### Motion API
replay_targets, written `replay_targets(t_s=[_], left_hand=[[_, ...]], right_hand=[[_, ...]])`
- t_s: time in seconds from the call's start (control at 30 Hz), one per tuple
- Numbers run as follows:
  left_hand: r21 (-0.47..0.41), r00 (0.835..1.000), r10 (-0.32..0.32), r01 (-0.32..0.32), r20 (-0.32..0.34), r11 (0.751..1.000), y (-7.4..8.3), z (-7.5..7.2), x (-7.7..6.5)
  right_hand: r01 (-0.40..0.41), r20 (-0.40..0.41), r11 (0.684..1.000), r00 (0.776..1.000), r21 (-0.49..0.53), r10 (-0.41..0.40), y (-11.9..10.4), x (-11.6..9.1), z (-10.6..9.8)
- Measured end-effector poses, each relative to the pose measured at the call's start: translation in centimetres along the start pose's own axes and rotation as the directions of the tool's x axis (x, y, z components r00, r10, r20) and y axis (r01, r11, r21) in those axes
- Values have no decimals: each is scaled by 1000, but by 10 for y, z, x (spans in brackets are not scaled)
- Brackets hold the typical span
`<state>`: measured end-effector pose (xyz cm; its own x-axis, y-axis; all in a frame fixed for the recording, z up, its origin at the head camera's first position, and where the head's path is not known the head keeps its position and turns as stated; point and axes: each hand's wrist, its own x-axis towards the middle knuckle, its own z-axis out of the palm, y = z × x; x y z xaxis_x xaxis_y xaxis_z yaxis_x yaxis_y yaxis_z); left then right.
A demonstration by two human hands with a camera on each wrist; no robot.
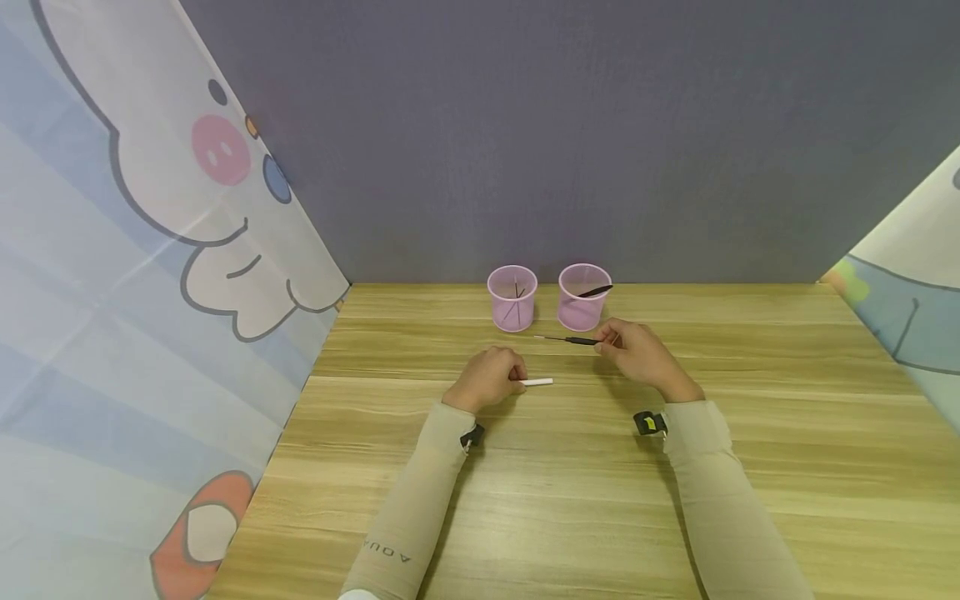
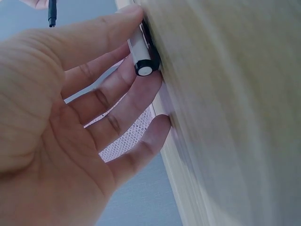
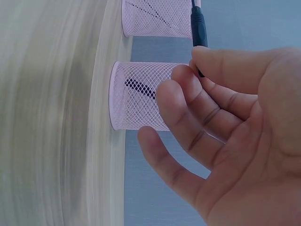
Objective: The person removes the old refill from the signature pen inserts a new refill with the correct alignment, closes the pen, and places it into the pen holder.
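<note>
- pale sleeves (image 1: 408, 512) nearest, coming in from the bottom edge over a wood-grain table (image 1: 570, 500). dark strap (image 1: 649, 422) at the right wrist. what's with the left hand (image 1: 486, 377)?

- white pen (image 1: 538, 382), pinched between thumb and fingers. wrist view gives a black end with a white disc, dark clip alongside. little finger spread apart from the rest.

- on the table or above it?

- very near the surface; cannot tell if it touches.

- right hand (image 1: 636, 354)?

- thumb and fingertips clamped on the handle end of a slim black-handled tool (image 1: 581, 340). shaft points left, pale tip. other fingers apart, loosely bent.

- where's the tool?

- just in front of two pink mesh cups, farther from the person than the pen, the two not touching.

- contents?

- left cup (image 1: 501, 312): thin dark sticks (image 1: 517, 292), crossing. right cup (image 1: 577, 317): dark flat piece (image 1: 596, 292), leaning, end at the rim.

- backdrop?

- grey panel (image 1: 525, 125) behind, cartoon-printed cloth (image 1: 217, 150) at left.
</note>
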<state>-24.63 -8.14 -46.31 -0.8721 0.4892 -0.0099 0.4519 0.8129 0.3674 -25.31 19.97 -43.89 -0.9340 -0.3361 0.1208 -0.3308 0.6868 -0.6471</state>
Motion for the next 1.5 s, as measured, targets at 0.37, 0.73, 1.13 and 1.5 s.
replay_targets(t_s=[0.37,0.73,1.13,1.5], left_hand=[[-39,1000,-8,8,0,999,-2,-3,0],[-82,992,8,-18,-124,996,-9,-8,-1],[-113,951,29,-66,-308,991,-10,-12,1],[-123,935,34,-83,-353,989,-7,-12,3]], right_hand=[[2,5,1000,1000,6,-2,-1,0,1],[4,9,1000,1000,4,-4,-2,0,0],[16,13,1000,1000,-4,-16,-4,0,1],[51,17,999,999,4,-52,-4,0,4]])
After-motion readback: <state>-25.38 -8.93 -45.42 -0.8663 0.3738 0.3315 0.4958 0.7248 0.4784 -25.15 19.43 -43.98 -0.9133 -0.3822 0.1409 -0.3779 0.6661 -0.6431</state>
